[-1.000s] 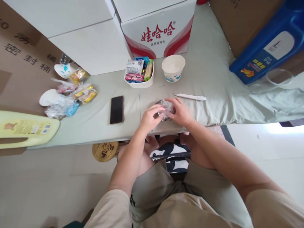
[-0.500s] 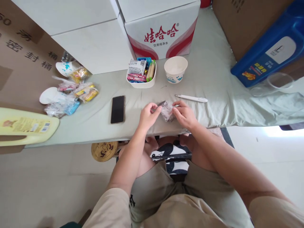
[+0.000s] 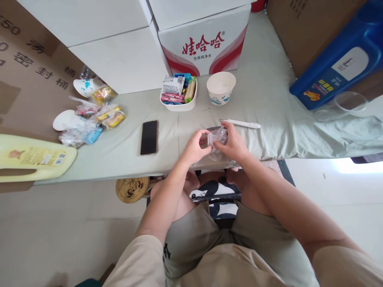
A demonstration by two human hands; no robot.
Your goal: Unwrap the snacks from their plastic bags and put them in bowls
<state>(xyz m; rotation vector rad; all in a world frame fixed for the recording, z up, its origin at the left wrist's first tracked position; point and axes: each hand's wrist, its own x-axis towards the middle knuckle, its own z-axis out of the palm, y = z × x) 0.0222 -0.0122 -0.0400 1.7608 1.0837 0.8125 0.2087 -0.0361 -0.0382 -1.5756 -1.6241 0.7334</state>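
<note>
Close to the front edge of the cloth-covered surface, a crumpled clear plastic bag (image 3: 216,139) lies between my two hands. My left hand (image 3: 196,148) curves round its left side, thumb and fingers bent against it. From the right, my right hand (image 3: 235,141) grips the bag, its thumb across the front and its fingers behind. Something dark shows at the bag's top edge, but I cannot make out what it is. Just behind my right hand lies a white pen-like cutter (image 3: 243,124).
A black phone (image 3: 149,137) lies left of my hands. Behind stand a white tub (image 3: 179,106) of small packets and a paper bowl (image 3: 220,93). Bagged items (image 3: 109,115) and a yellow jug (image 3: 54,161) are at left, a blue bottle (image 3: 329,75) and clear cup (image 3: 348,105) at right.
Both hands have shifted slightly right and closed in round the plastic bag. The right hand's fingers now reach farther over it, and the bag has spread and turned.
</note>
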